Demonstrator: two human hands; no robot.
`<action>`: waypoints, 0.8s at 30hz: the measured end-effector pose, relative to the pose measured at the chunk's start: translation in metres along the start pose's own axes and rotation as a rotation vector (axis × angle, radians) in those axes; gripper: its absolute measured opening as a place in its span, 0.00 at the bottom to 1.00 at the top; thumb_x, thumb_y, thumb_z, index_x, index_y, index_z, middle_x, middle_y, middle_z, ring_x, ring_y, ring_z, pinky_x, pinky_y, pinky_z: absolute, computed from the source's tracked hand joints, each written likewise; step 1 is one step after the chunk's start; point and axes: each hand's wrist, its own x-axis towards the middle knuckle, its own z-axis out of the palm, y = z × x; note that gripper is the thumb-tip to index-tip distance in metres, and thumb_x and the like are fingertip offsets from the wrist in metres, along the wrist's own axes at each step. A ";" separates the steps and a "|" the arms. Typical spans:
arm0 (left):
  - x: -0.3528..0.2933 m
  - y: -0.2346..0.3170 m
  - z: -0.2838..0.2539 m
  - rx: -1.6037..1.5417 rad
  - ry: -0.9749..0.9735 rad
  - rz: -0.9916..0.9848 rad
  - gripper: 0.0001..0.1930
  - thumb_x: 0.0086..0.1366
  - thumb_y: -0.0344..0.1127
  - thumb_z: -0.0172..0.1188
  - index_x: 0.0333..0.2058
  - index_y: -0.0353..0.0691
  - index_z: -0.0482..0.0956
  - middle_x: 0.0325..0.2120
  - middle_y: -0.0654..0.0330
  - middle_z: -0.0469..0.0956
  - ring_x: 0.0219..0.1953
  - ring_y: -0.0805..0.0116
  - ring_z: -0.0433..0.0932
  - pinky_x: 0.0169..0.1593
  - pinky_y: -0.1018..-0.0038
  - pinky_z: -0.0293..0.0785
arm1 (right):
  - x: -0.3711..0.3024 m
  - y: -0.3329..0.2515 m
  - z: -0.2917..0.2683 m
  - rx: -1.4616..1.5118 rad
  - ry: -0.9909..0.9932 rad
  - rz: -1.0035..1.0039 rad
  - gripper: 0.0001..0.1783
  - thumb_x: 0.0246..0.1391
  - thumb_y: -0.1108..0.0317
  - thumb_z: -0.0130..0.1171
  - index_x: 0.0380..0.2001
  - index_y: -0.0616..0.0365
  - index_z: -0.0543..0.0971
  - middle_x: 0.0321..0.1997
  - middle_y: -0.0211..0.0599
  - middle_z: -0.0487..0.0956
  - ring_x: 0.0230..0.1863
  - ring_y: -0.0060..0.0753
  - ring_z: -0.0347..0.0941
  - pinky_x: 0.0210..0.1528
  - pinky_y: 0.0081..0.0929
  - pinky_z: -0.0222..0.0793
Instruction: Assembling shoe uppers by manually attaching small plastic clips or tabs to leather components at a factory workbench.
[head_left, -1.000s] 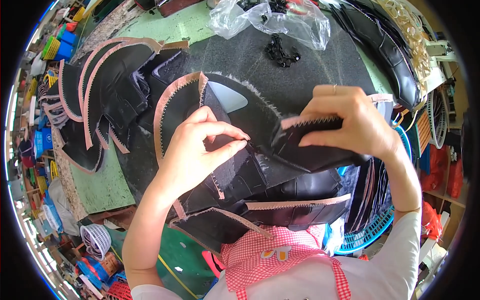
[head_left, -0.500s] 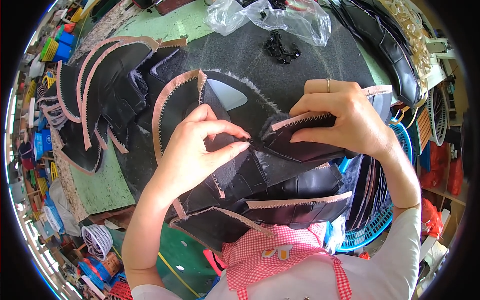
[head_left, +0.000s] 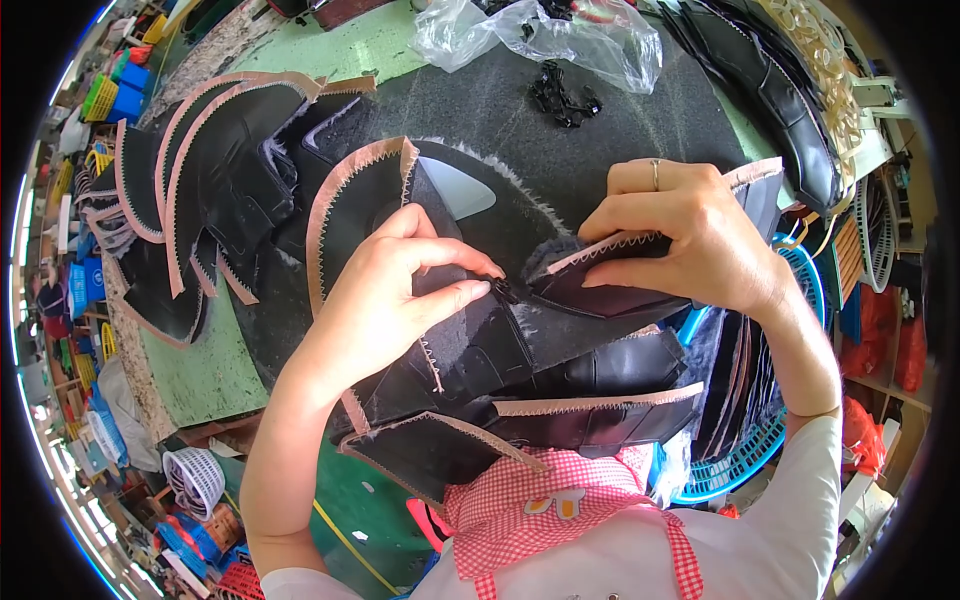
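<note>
Right hand [head_left: 695, 232]: fingers grip a black, fuzzy-lined panel [head_left: 600, 302] with pink zigzag-stitched edge
Left hand [head_left: 395, 282]: fingertips pinch a small black piece [head_left: 505, 292], left of the panel

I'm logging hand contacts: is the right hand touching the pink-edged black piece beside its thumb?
Touching. The head view shows the right hand gripping the pink-edged black piece, thumb overlapping its face below the pink edge, fingers above.

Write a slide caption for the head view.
At a cluttered table, the left hand pinches a small black piece; the right hand grips a pink-edged black panel.
</note>
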 end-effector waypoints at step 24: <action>0.000 -0.004 0.000 0.005 0.017 0.020 0.10 0.60 0.30 0.73 0.41 0.42 0.89 0.30 0.66 0.66 0.35 0.73 0.67 0.41 0.76 0.66 | 0.007 -0.004 0.006 -0.037 0.028 -0.016 0.13 0.47 0.63 0.73 0.36 0.53 0.85 0.34 0.31 0.80 0.38 0.42 0.80 0.38 0.37 0.76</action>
